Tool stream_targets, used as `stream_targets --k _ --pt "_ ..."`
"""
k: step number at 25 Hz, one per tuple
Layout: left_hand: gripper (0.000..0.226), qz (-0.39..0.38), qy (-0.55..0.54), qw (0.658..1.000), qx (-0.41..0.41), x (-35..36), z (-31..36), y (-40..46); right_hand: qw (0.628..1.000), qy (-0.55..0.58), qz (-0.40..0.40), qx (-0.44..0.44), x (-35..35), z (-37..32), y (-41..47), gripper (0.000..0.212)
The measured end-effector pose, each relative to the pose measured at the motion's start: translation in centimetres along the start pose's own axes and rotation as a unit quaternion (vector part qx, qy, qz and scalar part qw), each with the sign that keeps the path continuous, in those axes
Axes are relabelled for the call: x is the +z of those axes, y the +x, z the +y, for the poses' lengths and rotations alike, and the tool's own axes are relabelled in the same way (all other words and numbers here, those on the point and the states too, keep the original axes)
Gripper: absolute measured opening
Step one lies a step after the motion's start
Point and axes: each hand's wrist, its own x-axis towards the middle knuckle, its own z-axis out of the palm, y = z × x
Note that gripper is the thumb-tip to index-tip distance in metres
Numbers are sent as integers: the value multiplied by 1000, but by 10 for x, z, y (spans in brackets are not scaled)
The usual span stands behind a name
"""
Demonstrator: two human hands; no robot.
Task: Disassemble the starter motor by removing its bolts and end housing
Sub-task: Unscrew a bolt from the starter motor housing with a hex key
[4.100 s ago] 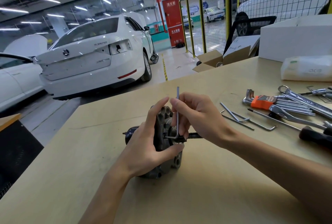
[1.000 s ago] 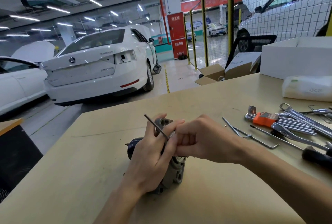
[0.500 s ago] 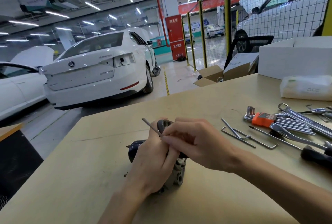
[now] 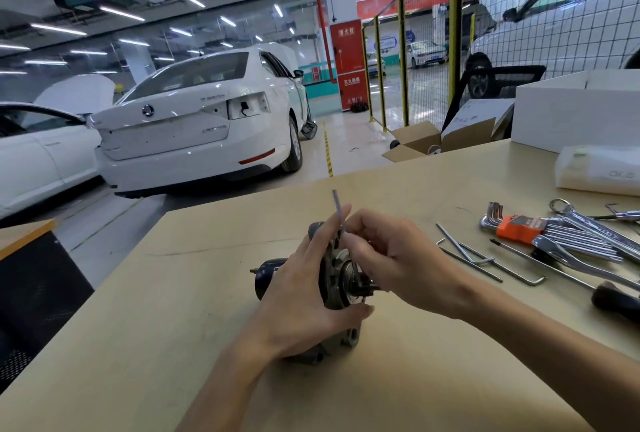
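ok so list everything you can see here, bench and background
starter motor: one, grey and black, bench centre
hex key: one, steel, upright at the motor
loose hex keys: about three, steel, right of the motor
hex key set: one, orange holder, right
wrenches: several, chrome, far right
bench: one, tan
white box: one, back right
cars: white, behind the bench
left hand: grips the motor
right hand: pinches the hex key
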Motion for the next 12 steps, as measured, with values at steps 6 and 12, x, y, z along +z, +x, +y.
stream_targets --k 6,12 --pt "98 4 -27 999 28 -6 -11 2 998 35 -29 47 -8 -1 0 20" --pt "90 3 -35 999 36 -5 -11 1 995 46 -67 61 -12 -4 1 20"
